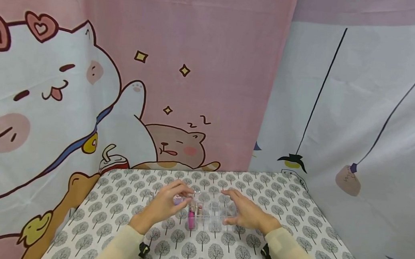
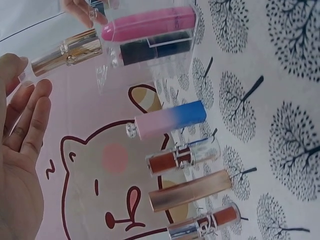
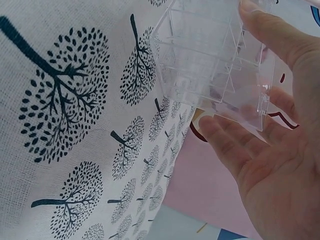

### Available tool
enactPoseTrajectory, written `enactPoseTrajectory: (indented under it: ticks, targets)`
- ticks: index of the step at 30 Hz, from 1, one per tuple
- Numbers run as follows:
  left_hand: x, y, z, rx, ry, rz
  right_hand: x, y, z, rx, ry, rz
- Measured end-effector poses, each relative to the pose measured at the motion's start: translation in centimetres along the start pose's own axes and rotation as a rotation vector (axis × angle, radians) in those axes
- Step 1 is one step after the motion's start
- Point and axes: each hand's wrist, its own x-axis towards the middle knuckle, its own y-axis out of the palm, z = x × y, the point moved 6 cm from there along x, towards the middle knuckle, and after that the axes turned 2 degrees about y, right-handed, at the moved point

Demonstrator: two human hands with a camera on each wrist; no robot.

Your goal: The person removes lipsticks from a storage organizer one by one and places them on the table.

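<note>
Head view: we see both hands over a surface (image 1: 295, 216) covered in a tree-print cloth, cartoon cat curtain (image 1: 87, 97) behind. Clear organizer (image 1: 210, 214) sits mid-surface between the hands. Left hand (image 1: 167, 205) is at its left end, fingers curled toward the top near a small lilac item (image 1: 178, 200); whether it grips anything we cannot tell from here. Right hand (image 1: 245, 213) rests against the organizer's right end, fingers fairly straight. A pink lipstick (image 1: 191, 220) stands in a front-left compartment.

Left wrist view: left hand (image 2: 22, 150) is open, palm showing, fingers straight and relaxed, holding nothing. Just beside the fingertips a gold-capped lipstick (image 2: 67, 51) sticks out of the organizer (image 2: 150, 45), next to the pink lipstick (image 2: 150, 23) and a dark one (image 2: 155, 51). Apart from the organizer, on the cloth, a row of loose items: a pink-to-blue tube (image 2: 170, 120), a clear gloss with reddish-brown fill (image 2: 182, 156), a rose-gold tube (image 2: 190, 190), another reddish gloss (image 2: 205, 224) partly cut off at the bottom edge.

Right wrist view: right hand (image 3: 272, 150) is open, fingers (image 3: 225, 142) straight under and along the organizer's (image 3: 210, 55) clear wall, thumb on its top edge. Compartments on this end look empty. Organizer stands on the cloth (image 3: 65, 125).
</note>
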Motion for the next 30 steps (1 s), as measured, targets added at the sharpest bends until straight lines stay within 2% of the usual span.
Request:
enactPoseTrajectory:
  ticks: [5,13,16,21,30]
  targets:
    - [-0.2,-0.8,0.3,0.045,0.023,-0.027,-0.1,0.0,0.0,0.01,0.006,0.0]
    - [-0.7,-1.9,0.9,0.058,-0.052,-0.013,0.0,0.0,0.0,0.013,0.008,-0.002]
    - [-1.0,-2.1,1.1,0.073,-0.042,-0.023,0.0,-0.1,0.1,0.014,0.009,-0.004]
    - [-1.5,-2.2,1.7,0.094,-0.051,-0.012,0.0,-0.1,0.2,0.018,0.013,-0.001]
    - [-2.7,-2.0,2.6,0.095,-0.118,0.035,-0.1,0.0,0.2,0.025,0.023,0.005]
